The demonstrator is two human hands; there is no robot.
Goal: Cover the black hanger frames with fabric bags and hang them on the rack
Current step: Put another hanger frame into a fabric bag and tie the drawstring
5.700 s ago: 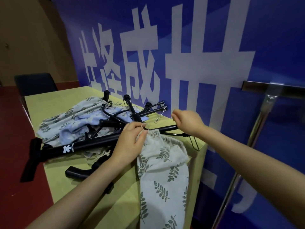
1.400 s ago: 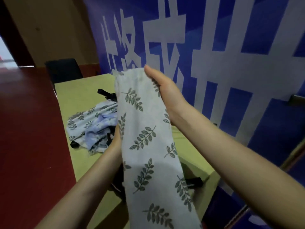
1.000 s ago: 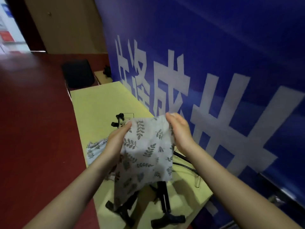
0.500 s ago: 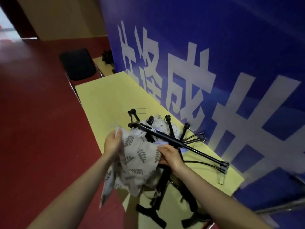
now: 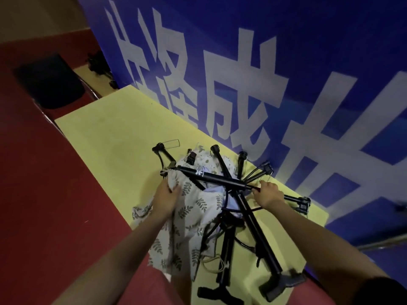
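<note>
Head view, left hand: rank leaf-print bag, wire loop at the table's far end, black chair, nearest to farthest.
From the left hand:
1. Leaf-print fabric bag: gripped in the hand itself, draped over the table's near edge.
2. Wire loop: beyond the hand, on the yellow table, at a black hanger frame's tip.
3. Black chair: farthest, past the table's far-left corner.

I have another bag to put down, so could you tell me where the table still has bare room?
Free: the far half of the yellow table, between the blue banner and red floor. Crowded: the near end, under the black hanger frames and leaf-print bag.
</note>
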